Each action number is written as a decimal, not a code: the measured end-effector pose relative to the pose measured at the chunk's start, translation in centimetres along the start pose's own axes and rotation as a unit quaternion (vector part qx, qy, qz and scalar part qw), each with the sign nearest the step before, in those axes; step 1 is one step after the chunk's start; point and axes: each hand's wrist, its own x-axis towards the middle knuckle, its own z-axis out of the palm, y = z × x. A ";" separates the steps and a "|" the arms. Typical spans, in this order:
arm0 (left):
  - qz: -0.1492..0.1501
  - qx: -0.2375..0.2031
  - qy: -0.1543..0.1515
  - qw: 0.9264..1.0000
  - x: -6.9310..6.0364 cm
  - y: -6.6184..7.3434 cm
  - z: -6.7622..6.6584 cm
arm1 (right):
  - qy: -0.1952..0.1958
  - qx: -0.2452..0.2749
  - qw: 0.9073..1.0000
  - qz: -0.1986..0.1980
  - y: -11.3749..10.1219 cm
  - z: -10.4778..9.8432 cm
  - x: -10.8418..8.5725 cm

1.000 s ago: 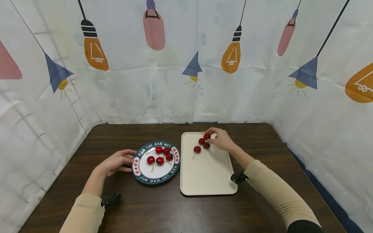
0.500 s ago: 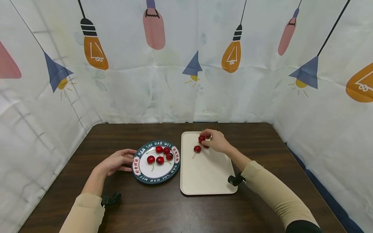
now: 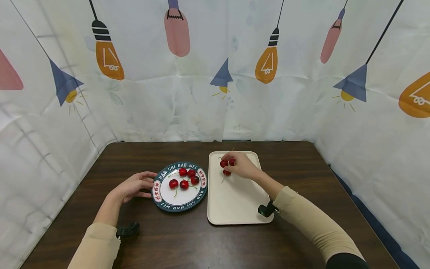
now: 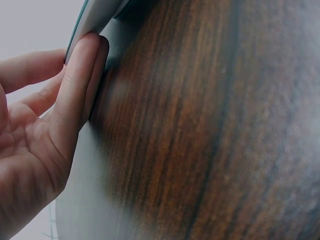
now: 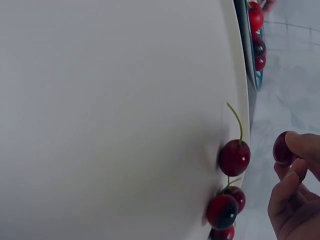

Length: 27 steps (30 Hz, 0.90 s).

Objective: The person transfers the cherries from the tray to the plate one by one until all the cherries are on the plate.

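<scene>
In the right wrist view, a dark red cherry [image 5: 283, 148] is pinched between the thumb and fingers of my right hand [image 5: 300, 185]. The head view has my right hand [image 3: 243, 165] low over the upper part of the cream tray [image 3: 240, 198], with cherries around its fingertips. More cherries [image 5: 234, 157] lie near the tray's edge. My left hand [image 3: 134, 186] rests its extended fingers against the left rim of the round plate [image 3: 179, 208]; the left wrist view shows the fingers [image 4: 80, 65] touching the plate's edge. Several cherries [image 3: 183, 185] with stems lie on the plate.
Plate and tray stand side by side, nearly touching, on a dark wooden table [image 3: 168, 239]. A white curtain [image 3: 195, 112] printed with lamps hangs behind and beside the table. Black devices [image 3: 267, 209] sit on both wrists.
My right hand has moved left across the upper tray, and a cherry at its fingertips has shifted left too. My left hand and the plate have stayed in place.
</scene>
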 end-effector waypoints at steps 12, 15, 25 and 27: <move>-0.005 0.004 0.006 1.000 -0.1 0.1 0.1 | -0.034 0.013 0.999 -0.030 -1.2 1.4 0.5; -0.005 0.004 0.005 1.000 -0.1 0.1 0.0 | -0.047 0.021 0.998 -0.028 -1.6 1.7 0.5; -0.002 0.003 0.003 1.000 -0.1 0.2 0.1 | -0.074 -0.002 0.996 -0.044 -2.9 2.8 0.7; -0.001 0.003 0.002 1.000 -0.2 0.3 0.1 | -0.078 -0.002 0.996 -0.047 -3.1 3.0 0.7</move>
